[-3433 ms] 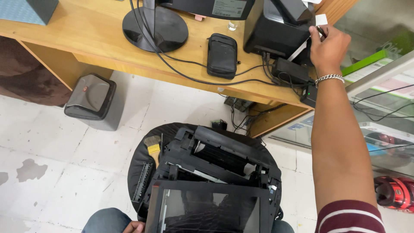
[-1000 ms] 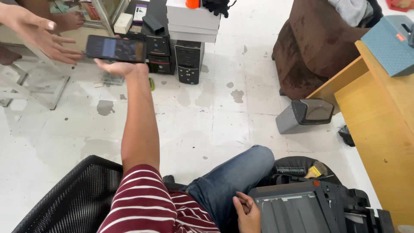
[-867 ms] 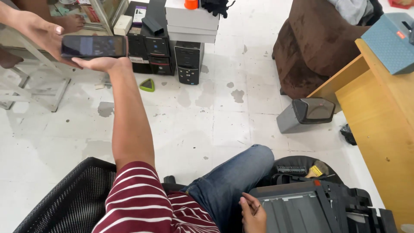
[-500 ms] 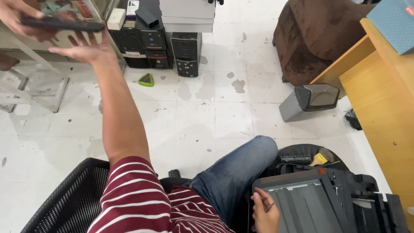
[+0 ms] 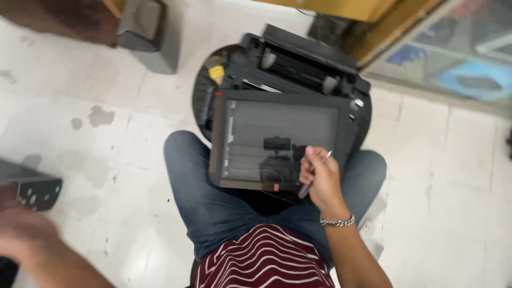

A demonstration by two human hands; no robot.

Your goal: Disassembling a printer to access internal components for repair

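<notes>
A black printer (image 5: 298, 64) rests on my lap and on a round black seat, its flat scanner bed (image 5: 277, 133) facing up. My right hand (image 5: 320, 181), with a chain bracelet at the wrist, hovers over the bed's near right corner and grips a thin metal tool (image 5: 327, 157). My left hand (image 5: 32, 242) is a blur at the lower left, away from the printer. Just above it lies a dark phone-like object (image 5: 34, 189) at the frame's left edge. Whether my left hand touches that object cannot be told.
A yellow-handled brush (image 5: 216, 72) lies at the printer's far left corner. A grey bin (image 5: 144, 32) stands on the white tiled floor at the top left. A wooden desk leg (image 5: 368, 32) and a glass-fronted cabinet (image 5: 458, 58) are at the top right.
The view has swung back from the left side of the room to my lap. My left arm has drawn back from the other person's hand. My right hand still holds the tool at the printer.
</notes>
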